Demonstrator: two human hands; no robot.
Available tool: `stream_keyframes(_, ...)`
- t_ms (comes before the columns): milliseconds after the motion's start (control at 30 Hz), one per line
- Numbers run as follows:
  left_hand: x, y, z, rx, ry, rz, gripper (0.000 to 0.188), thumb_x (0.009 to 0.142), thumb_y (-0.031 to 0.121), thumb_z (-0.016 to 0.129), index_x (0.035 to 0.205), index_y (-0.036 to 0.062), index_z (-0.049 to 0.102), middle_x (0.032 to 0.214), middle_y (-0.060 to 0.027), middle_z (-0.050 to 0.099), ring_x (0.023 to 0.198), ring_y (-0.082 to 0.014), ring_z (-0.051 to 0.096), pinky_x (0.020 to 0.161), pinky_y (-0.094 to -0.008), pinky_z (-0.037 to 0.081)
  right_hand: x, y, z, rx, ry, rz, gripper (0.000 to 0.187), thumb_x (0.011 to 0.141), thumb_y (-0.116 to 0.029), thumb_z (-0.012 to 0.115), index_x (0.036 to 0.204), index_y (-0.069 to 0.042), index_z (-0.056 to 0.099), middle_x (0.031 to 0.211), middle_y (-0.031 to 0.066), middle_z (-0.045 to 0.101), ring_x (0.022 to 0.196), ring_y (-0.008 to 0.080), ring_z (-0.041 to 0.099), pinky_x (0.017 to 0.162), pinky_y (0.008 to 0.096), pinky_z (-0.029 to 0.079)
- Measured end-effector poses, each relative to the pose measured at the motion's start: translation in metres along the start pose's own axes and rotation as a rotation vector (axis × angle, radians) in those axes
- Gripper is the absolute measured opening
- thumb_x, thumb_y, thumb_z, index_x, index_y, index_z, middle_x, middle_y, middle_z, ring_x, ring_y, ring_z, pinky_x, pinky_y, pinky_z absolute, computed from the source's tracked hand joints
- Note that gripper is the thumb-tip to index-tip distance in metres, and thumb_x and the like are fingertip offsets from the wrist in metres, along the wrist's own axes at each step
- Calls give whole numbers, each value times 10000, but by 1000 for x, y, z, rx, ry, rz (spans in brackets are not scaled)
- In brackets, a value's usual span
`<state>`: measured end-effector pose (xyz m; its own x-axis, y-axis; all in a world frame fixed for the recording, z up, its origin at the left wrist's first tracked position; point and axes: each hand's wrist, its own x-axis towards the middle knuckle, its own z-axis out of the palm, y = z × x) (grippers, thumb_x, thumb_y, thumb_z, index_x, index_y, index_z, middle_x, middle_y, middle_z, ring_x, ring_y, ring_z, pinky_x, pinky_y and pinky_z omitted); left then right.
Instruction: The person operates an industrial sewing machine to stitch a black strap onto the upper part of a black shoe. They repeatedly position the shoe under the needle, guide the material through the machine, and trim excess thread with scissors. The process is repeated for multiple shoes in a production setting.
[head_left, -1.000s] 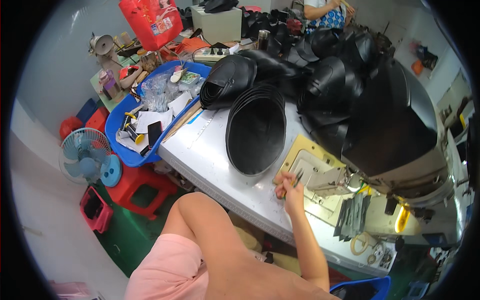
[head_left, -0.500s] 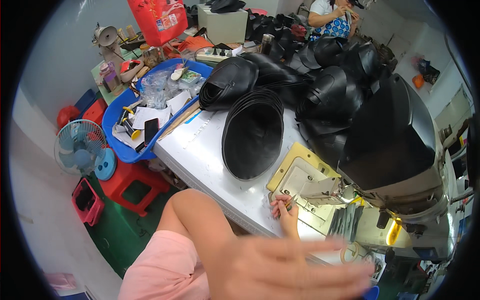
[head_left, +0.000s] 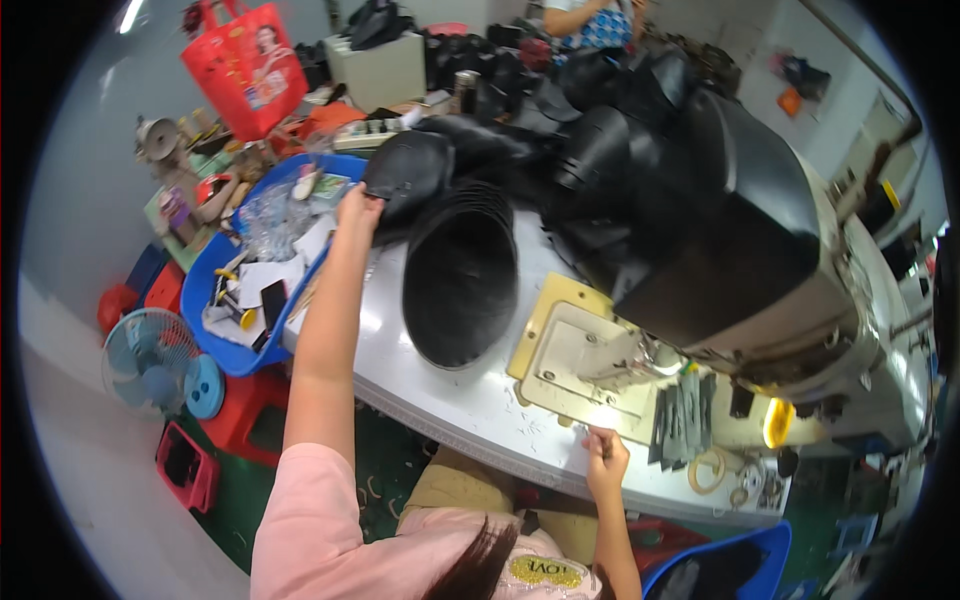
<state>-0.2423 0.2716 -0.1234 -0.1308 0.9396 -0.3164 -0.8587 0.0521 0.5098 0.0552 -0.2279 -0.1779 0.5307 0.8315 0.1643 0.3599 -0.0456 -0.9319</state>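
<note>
Stretched out to the far left of the table, my left hand is closed at the edge of a folded bundle of black leather pieces. My right hand is closed at the table's front edge, by the sewing machine bed. A small metal tip glints at its fingers; it looks like the thread snips seen there earlier, though the fist mostly hides them. Between the hands lies a stack of curved black leather pieces, apart from both.
The sewing machine fills the right side, with a yellow-edged plate below it. Dark strips and a tape roll lie nearby. A blue tub of odds and ends stands left, near a fan. Someone is at the back.
My left hand has swung from the front, over my lap, to the far-left leather bundle. My right hand has drawn back from the machine bed to the table edge. The view has shifted.
</note>
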Motion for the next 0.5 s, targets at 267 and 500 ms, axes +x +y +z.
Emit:
stream_keyframes(267,61,60,-56,454,-146,-77,122,729,120,494,817,37,483,795,-73,571,759,-215,569,667,-375,473,8,-7,-14,52,-87,64,115,788,5,489,881,13,556,675,104,598,643,137,584,588,236,446)
stream_keyframes(500,-138,98,-38,-2,-364,-23,366,812,152,459,1135,-20,443,1143,-152,499,1053,-275,474,942,-415,331,11,20,-99,-340,405,43,90,726,-66,582,729,11,536,642,110,528,590,229,512,578,305,413)
